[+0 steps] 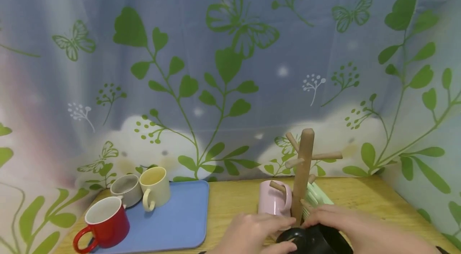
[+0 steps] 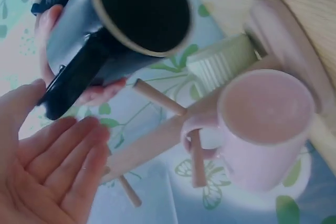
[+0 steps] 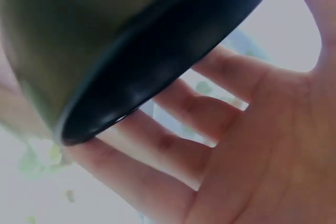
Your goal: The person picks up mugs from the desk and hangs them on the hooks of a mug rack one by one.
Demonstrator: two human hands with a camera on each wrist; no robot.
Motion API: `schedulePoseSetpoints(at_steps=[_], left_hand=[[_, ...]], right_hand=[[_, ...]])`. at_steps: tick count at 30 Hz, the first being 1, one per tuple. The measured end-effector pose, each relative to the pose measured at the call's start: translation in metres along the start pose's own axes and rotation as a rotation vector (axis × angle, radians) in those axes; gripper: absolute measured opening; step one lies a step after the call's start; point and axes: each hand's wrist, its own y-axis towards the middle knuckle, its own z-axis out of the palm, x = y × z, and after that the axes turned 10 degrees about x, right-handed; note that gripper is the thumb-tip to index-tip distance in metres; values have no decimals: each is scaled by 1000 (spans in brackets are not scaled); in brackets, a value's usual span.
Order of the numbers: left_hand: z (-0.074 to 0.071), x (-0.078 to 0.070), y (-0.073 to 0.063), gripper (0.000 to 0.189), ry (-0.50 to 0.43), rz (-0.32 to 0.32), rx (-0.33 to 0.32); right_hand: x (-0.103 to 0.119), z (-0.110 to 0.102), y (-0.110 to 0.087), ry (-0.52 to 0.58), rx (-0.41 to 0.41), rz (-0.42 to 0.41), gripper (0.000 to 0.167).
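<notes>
A black mug (image 1: 318, 242) is tilted at the bottom of the head view, its mouth facing right. My right hand (image 1: 347, 222) holds it, with fingers spread along its outer wall near the rim. Beside the mug's handle (image 2: 79, 77), my left hand (image 2: 58, 166) has nearly straight fingers, its thumb tip overlapping the handle's end in the left wrist view. Just beyond both hands stands a wooden mug tree (image 1: 305, 166) with several pegs. A pink mug (image 1: 268, 202) hangs by its handle on a low peg. Behind the post is a pale green ribbed cup (image 2: 223, 61), partly hidden.
On the left, a blue tray (image 1: 180, 218) bears a red mug (image 1: 113, 226), a grey mug (image 1: 126, 192) and a yellow mug (image 1: 158, 190). The wooden table (image 1: 230, 194) ends at a patterned curtain (image 1: 194, 66). Upper pegs (image 1: 327, 155) jut out sideways from the tree.
</notes>
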Motion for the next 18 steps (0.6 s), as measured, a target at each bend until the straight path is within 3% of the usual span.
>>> schedulePoseSetpoints(at_steps=[3,6,9,14,18], left_hand=[[2,4,-5,55,-35,42,62],[9,9,-6,65,44,90,156],[19,11,-4,65,124,134,207],[35,14,3,62,175,126,247],[41,18,6,63,101,84,297]], right_hand=[[-14,-9,-16,131,17,69,58],[-37,-13,-26,158,3,23,59],[-58,-12,-30,179,-7,-9,56],[-79,-5,-30,250,-27,12,51],[-85,4,-26,320,-48,27,51]])
